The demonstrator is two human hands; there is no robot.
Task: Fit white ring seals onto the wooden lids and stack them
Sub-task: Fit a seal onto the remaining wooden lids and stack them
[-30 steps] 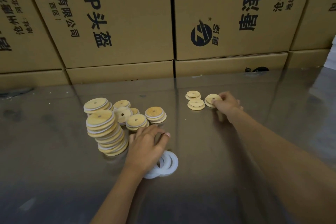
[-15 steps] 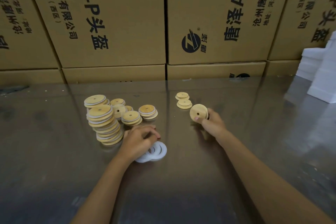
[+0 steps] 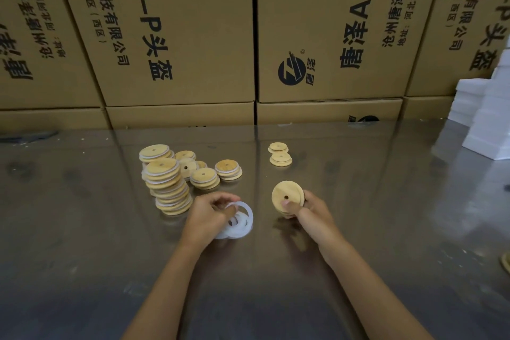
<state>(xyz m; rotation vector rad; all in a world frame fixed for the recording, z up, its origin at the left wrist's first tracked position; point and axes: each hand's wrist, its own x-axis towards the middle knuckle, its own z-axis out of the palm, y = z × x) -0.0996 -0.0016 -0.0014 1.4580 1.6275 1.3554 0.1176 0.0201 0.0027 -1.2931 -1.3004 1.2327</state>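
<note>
Right hand (image 3: 313,208) grip: fingers curled round a round pale wooden lid with a small centre hole (image 3: 287,196), thumb pressed on its face just below the hole, lid tilted up on edge at centre frame, clear of the surface. Left hand (image 3: 208,214) grip: fingertips pinching one thin white ring seal (image 3: 240,208), lifted at an angle off a small pile of white rings (image 3: 238,228) lying flat just beside the hand.

Handling, as a judgement: lid looks stiff and light, smooth-faced; best held by the rim so the face stays free for the seal. Ring looks thin and floppy, likely to stretch; take it by its band between thumb and finger, then work it round the lid's stepped edge. Step in hand: bringing ring to lid.

Left of centre: leaning tall stack of finished lids with white edges showing (image 3: 168,188), shorter stacks (image 3: 205,178) near it. Upper centre: two bare wooden lids (image 3: 280,154), well apart from the stacks.

Reflective grey metal surface (image 3: 386,229) carries all. Brown cardboard cartons with black print (image 3: 179,36) wall the back; white foam blocks (image 3: 485,119) at right edge.
</note>
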